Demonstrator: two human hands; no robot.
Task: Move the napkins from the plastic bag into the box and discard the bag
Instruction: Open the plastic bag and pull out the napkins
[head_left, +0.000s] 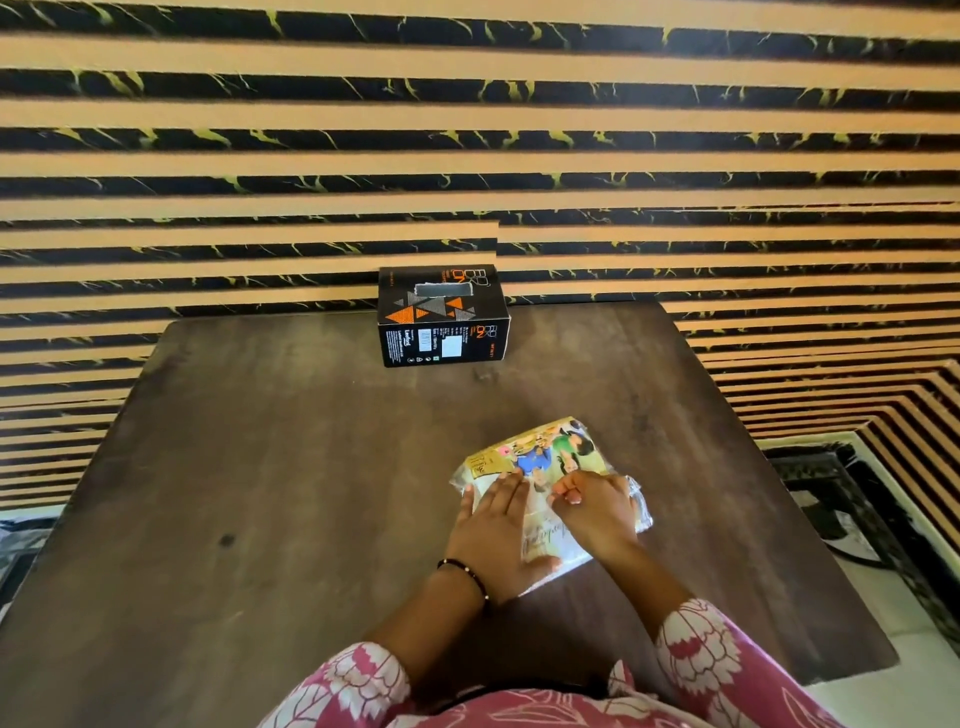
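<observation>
A clear plastic bag of napkins (545, 452) with a colourful printed front lies flat on the dark wooden table (291, 467), near its front right. My left hand (493, 525) lies flat on the bag's left half, fingers straight, thumb along the near edge. Over the right half, my right hand (595, 506) has its fingers curled and pinches the plastic at the top. The black box (441, 317) with orange triangles stands at the table's far edge, a slot in its top face, well apart from both hands.
A wall of tan and black marbled stripes rises directly behind the table. On the right the table edge drops to a floor with a black-and-white patterned tile (852, 499). Bare tabletop stretches between bag and box and across the left half.
</observation>
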